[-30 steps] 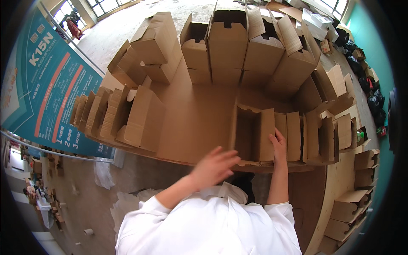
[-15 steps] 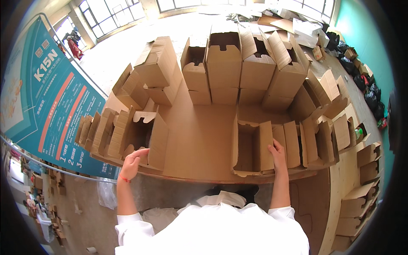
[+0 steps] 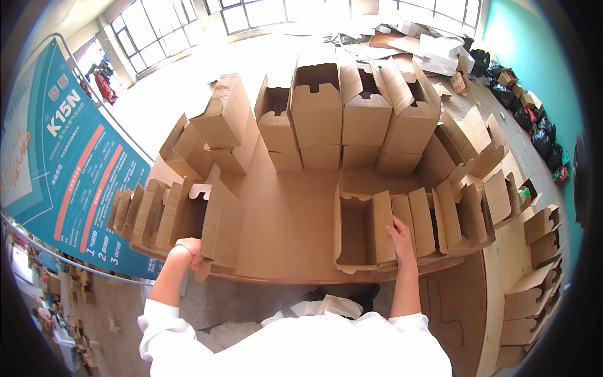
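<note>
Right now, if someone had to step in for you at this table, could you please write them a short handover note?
Left hand: grips the near end of an open-flapped carton at the left row of flat cartons.
Right hand: rests flat on the side of the open box at the near edge.
Done: erected boxes stand along the far side of the table.
Left: flat cartons at both sides remain unopened.
</note>
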`<state>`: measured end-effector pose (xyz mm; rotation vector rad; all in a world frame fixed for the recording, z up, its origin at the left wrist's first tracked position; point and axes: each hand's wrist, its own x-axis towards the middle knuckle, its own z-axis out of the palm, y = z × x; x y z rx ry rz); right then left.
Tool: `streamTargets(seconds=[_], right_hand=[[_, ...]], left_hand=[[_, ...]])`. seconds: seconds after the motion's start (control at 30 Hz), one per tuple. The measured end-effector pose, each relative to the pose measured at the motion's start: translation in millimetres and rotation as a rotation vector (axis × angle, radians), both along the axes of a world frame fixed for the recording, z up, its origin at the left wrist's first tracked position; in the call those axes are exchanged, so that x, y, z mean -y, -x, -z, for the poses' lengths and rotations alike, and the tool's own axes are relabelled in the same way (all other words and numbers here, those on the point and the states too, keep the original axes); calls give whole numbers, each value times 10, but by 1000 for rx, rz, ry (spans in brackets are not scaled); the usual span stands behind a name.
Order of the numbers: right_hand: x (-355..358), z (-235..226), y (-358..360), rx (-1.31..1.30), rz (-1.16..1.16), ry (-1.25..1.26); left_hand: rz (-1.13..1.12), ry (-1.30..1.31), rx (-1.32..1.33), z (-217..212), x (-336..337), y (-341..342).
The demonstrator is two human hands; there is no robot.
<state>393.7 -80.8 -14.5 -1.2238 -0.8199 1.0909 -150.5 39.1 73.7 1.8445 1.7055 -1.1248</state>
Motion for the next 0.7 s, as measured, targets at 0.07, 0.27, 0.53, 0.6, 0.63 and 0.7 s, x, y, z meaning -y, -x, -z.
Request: streamTargets(seconds=[0.07,0.27,0.53,0.6,0.63,0.7], right_hand=[[-11,6,-11,-9,-7,-19],[7,-35,18,14,5,-16],[16,-37,20,7,-3,-11],[-3,8,-3,7,-12,-26],[-12,9,-16,11,-16,-35],[9,-18,12,30,-7,-26]], left_hand=[[82,-159,-121,176,-211,93],[-131,-168,46,396,-456,211],[-1201,125,1089,109,411,372],[-1245,213,1246,35,429,312],[-1212,184,1225,66,434,329],[-1151,130,1159,157,465,358]])
